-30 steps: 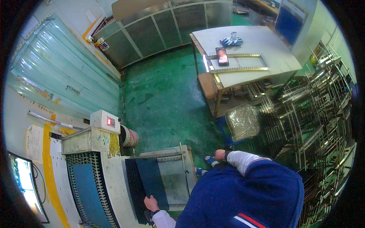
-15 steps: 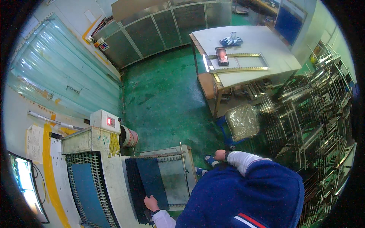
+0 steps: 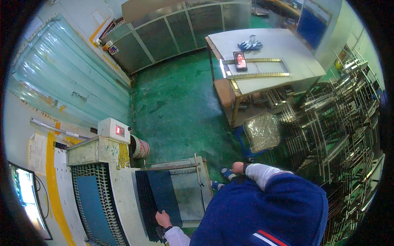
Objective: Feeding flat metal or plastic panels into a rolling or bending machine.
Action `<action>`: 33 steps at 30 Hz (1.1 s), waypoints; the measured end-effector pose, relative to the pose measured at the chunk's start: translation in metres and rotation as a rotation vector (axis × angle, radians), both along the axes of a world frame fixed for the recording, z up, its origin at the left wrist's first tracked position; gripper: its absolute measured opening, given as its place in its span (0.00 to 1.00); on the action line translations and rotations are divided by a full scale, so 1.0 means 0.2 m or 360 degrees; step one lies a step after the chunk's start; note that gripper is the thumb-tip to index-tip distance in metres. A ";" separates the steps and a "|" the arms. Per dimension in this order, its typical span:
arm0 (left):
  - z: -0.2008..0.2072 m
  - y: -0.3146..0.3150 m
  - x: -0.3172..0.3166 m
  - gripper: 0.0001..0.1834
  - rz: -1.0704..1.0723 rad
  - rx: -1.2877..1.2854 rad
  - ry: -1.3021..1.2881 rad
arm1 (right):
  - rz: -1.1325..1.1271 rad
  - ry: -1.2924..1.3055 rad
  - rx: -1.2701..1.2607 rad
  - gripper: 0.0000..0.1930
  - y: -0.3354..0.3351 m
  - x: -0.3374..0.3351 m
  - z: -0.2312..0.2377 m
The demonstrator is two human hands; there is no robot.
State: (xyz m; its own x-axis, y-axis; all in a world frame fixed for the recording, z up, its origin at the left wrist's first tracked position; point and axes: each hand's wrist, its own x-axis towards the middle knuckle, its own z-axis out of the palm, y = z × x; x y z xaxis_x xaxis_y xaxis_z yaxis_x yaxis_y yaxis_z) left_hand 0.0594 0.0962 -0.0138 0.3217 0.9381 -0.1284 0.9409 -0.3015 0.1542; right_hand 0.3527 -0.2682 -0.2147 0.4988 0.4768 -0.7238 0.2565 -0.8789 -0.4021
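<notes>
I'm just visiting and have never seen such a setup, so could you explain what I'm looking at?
There is no robot here: these are a person's bare hands. The wide, curved view comes from a camera on the person's head, looking down. The left hand touches the lower part of the dark panels; how firmly it grips is hard to tell. The right hand is apart from them, with nothing visible in it. On the white table are a metal frame, a lit phone and blue-and-white gloves.
</notes>
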 end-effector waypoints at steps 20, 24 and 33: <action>-0.19 0.10 -0.11 0.14 0.0001 -0.0069 -0.0061 | 0.0068 0.0026 0.0054 0.18 -0.01 0.01 0.08; -0.15 0.08 -0.08 0.15 0.0042 -0.0090 -0.0008 | 0.0043 -0.0013 0.0044 0.18 -0.02 0.00 0.06; -0.10 0.05 -0.06 0.14 -0.0018 0.0012 0.0021 | -0.0018 -0.0063 0.0060 0.19 -0.01 -0.01 0.04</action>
